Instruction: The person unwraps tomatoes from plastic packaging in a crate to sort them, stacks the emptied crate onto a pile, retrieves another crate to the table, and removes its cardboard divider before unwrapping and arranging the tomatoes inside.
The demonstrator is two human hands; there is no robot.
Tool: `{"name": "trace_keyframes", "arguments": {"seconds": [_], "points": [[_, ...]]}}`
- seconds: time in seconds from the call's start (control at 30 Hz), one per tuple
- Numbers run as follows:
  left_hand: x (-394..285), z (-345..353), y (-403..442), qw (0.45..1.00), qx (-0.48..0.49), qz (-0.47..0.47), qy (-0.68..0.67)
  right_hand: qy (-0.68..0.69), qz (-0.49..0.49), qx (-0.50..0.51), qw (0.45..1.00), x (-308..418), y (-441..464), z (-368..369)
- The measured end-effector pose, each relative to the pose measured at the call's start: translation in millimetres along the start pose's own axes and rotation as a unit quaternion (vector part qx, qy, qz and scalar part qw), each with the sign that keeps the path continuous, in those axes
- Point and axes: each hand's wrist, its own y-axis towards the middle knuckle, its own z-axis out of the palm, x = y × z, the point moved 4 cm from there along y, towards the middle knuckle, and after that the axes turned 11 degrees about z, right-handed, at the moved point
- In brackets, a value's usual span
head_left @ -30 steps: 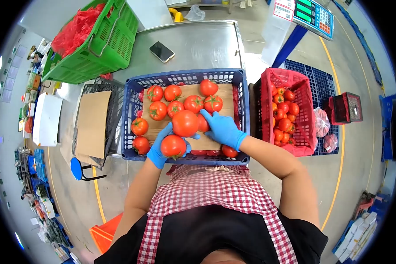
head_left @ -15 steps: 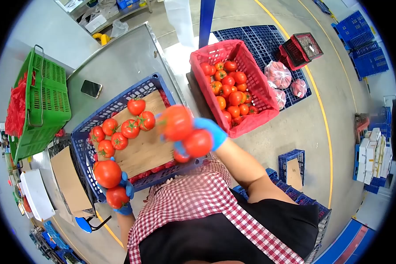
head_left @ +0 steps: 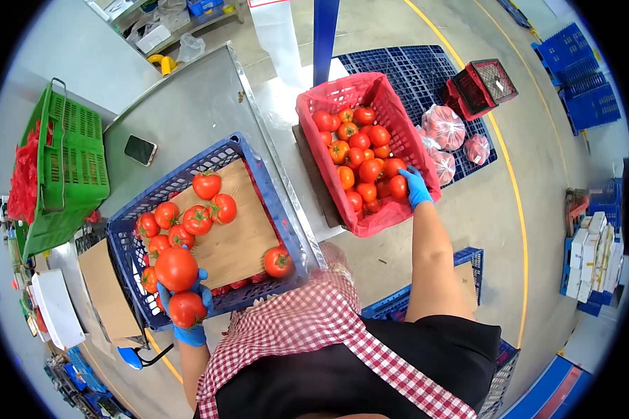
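Two large tomatoes [head_left: 177, 269] rest in my left hand [head_left: 201, 302], blue-gloved, at the near left corner of the blue crate [head_left: 295, 241]. Several tomatoes with green stems [head_left: 197, 220] lie on cardboard [head_left: 234, 241] in that crate, and a lone tomato [head_left: 279, 262] sits near its right side. My right hand [head_left: 417, 187], also gloved, reaches over the near right edge of the red-lined crate [head_left: 360, 225], its fingers curled around a tomato [head_left: 398, 187] at the side of the pile [head_left: 360, 153].
A phone [head_left: 140, 149] lies on the metal table [head_left: 182, 108]. Left of it stands a green basket [head_left: 77, 153] with red bags. Bagged tomatoes [head_left: 443, 128] and a small dark crate [head_left: 493, 84] are near the blue pallet [head_left: 398, 66] at the right.
The view has swung right. My right hand has carried tomatoes from the blue crate to the red-lined crate and now touches one there. My left hand still holds two tomatoes.
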Motion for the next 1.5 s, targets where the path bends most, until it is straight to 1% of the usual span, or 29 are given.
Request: {"name": "trace_keyframes", "arguments": {"seconds": [0.07,0.1,0.13,0.2,0.23,0.3,0.33,0.37,0.4,0.43,0.47,0.5,0.53,0.6,0.67,0.7,0.8,0.83,0.87,0.9,0.97,1.0,1.07,1.1,1.2,1.23,1.33,1.4,1.5], "points": [[2.0,11.1,4.4,0.999,0.036,0.000,-0.001,-0.123,0.011,-0.080,0.989,-23.4,34.1,-17.7],[3.4,16.9,6.6,0.999,0.054,0.002,-0.003,-0.118,-0.040,-0.100,0.987,-26.6,46.3,-21.8],[5.8,21.3,8.1,0.999,0.029,-0.011,0.012,-0.154,-0.090,-0.142,0.974,-12.9,30.5,-18.8],[14.0,37.4,11.4,0.998,-0.020,-0.035,0.038,-0.224,-0.189,-0.222,0.930,34.5,-36.0,3.7],[22.3,54.3,16.9,0.996,0.002,-0.068,0.064,-0.168,-0.322,-0.187,0.913,50.8,-70.5,26.7],[47.5,76.3,30.9,0.978,-0.054,-0.118,0.164,-0.038,-0.242,0.034,0.969,93.4,-177.4,95.9],[60.3,94.4,40.7,0.972,-0.022,-0.111,0.204,0.044,-0.081,0.197,0.976,94.9,-221.8,130.0],[75.9,112.8,51.1,0.964,0.010,-0.104,0.244,0.109,0.035,0.380,0.918,91.9,-262.6,164.9],[92.8,130.5,63.4,0.956,0.032,-0.075,0.281,0.143,0.089,0.471,0.866,91.5,-306.7,184.1],[108.5,145.7,72.6,0.946,0.053,-0.045,0.316,0.216,0.108,0.531,0.812,77.0,-328.8,203.1],[123.7,149.2,79.5,0.917,0.098,-0.006,0.386,0.255,0.036,0.490,0.833,88.6,-350.9,212.6],[135.4,150.9,84.5,0.879,0.142,0.032,0.454,0.311,0.100,0.454,0.829,82.4,-346.5,210.1],[139.9,165.2,79.6,0.879,0.172,-0.035,0.444,0.364,0.163,0.413,0.818,73.7,-339.0,205.1],[143.6,186.5,66.2,0.875,0.162,-0.161,0.427,0.433,0.198,0.409,0.779,64.1,-316.8,194.5],[152.0,176.6,65.1,0.844,0.258,-0.129,0.452,0.477,0.231,0.400,0.747,49.1,-299.0,179.8],[157.1,171.2,63.1,0.825,0.306,-0.114,0.461,0.507,0.242,0.442,0.699,41.5,-285.4,172.6],[137.4,141.8,63.7,0.838,0.222,-0.120,0.484,0.573,0.257,0.418,0.656,47.0,-268.7,151.0],[123.1,139.2,62.4,0.850,0.166,-0.133,0.481,0.557,0.218,0.368,0.711,36.1,-243.9,134.2],[110.4,120.4,65.1,0.848,0.167,-0.093,0.495,0.537,0.177,0.316,0.762,22.4,-213.9,115.0],[89.4,126.1,59.7,0.843,0.143,-0.059,0.516,0.491,0.129,0.260,0.821,18.0,-192.3,96.3],[53.1,96.2,53.7,0.835,0.054,-0.015,0.548,0.279,-0.005,0.194,0.940,24.1,-166.4,70.3],[35.4,75.6,50.3,0.835,0.017,-0.006,0.551,0.268,0.030,0.200,0.942,45.0,-166.7,70.8],[9.5,45.0,37.3,0.836,-0.048,0.004,0.546,0.072,0.075,0.201,0.974,38.2,-136.0,53.0],[-0.2,35.7,31.0,0.838,-0.073,0.005,0.541,-0.026,0.097,0.199,0.975,32.2,-124.1,47.7],[-19.4,18.7,17.8,0.835,-0.109,0.021,0.538,-0.150,0.068,0.144,0.976,40.2,-102.4,50.3],[-24.1,11.1,15.8,0.834,-0.115,0.027,0.538,-0.225,-0.044,0.077,0.970,38.1,-89.6,50.2],[-36.7,-13.7,11.7,0.811,-0.127,0.054,0.569,-0.379,-0.156,-0.115,0.905,23.1,-71.7,48.0],[-49.9,-29.1,10.1,0.780,-0.136,0.078,0.606,-0.449,-0.147,-0.180,0.863,22.5,-89.5,38.1],[-69.9,-47.9,11.7,0.742,-0.138,0.163,0.635,-0.436,-0.136,-0.276,0.846,23.5,-70.7,12.5]]}}
